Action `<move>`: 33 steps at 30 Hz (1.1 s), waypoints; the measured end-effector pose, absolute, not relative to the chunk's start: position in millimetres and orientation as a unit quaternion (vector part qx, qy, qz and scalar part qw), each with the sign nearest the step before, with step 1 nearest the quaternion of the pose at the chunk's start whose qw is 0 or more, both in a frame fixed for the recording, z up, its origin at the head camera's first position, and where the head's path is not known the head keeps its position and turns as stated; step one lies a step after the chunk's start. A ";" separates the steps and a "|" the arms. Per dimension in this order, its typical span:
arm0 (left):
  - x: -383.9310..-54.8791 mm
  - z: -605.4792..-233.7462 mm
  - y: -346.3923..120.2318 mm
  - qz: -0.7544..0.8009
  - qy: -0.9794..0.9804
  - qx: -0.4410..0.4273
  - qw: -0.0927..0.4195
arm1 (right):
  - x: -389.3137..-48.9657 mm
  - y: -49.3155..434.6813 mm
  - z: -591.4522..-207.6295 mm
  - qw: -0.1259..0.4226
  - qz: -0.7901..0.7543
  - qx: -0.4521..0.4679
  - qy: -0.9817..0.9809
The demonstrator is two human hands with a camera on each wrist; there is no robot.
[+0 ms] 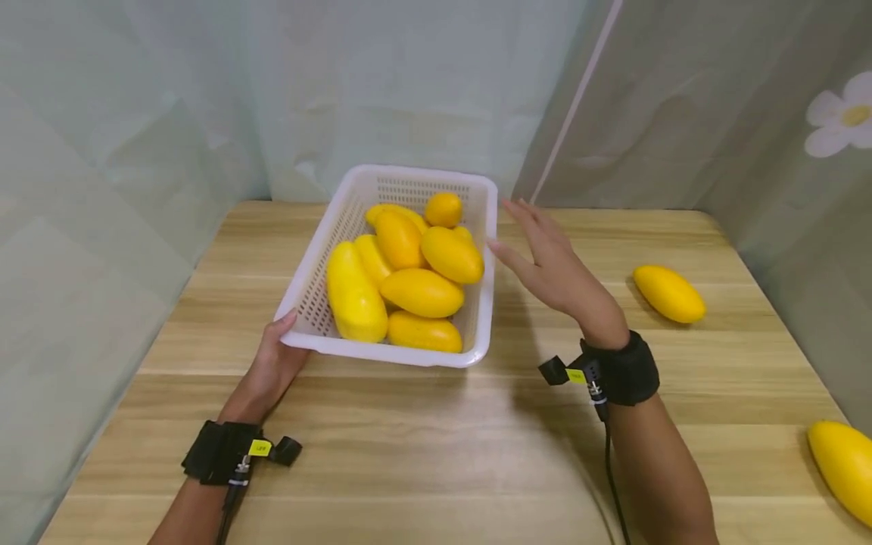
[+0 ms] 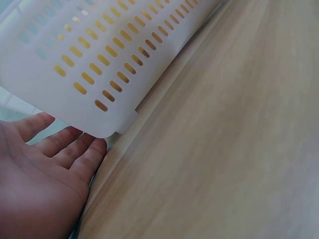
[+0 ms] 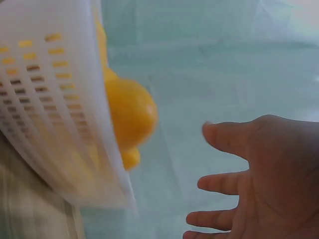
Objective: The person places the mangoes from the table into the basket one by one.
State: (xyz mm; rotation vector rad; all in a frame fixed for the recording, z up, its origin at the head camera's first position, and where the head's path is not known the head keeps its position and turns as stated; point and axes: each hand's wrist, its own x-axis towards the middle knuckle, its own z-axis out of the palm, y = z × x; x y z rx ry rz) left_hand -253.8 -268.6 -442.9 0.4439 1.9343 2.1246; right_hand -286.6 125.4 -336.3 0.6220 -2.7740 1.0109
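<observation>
A white plastic basket [image 1: 309,265] with slotted walls holds several yellow mangoes [image 1: 422,293]. At its near left corner, my left hand [image 1: 275,363] grips the basket, the thumb over the rim and the fingers against the outer wall. The left wrist view shows these fingers [image 2: 75,149] under the rim, close over the table. My right hand [image 1: 552,265] is beside the basket's right rim with fingers spread and nothing held. In the right wrist view, a gap separates the right hand [image 3: 279,184] from the basket wall [image 3: 55,114] and a mango [image 3: 132,114] bulging above its rim.
One loose mango [image 1: 670,294] lies on the wooden table [image 1: 409,454] to the right of my right hand. Another mango [image 1: 845,469] is at the right edge of the head view, partly cut off. A pale curtain [image 1: 409,83] stands behind the table.
</observation>
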 end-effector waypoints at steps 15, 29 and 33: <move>-255.6 -446.9 -275.6 0.724 0.663 0.155 0.110 | -296.3 182.4 -350.4 0.027 0.321 0.115 -0.940; -256.5 -444.5 -274.2 0.730 0.653 0.158 0.121 | -297.9 217.1 -378.9 0.057 0.288 -0.069 -0.954; -258.3 -445.0 -274.2 0.732 0.652 0.159 0.118 | -299.0 227.2 -382.2 0.052 0.279 -0.101 -0.953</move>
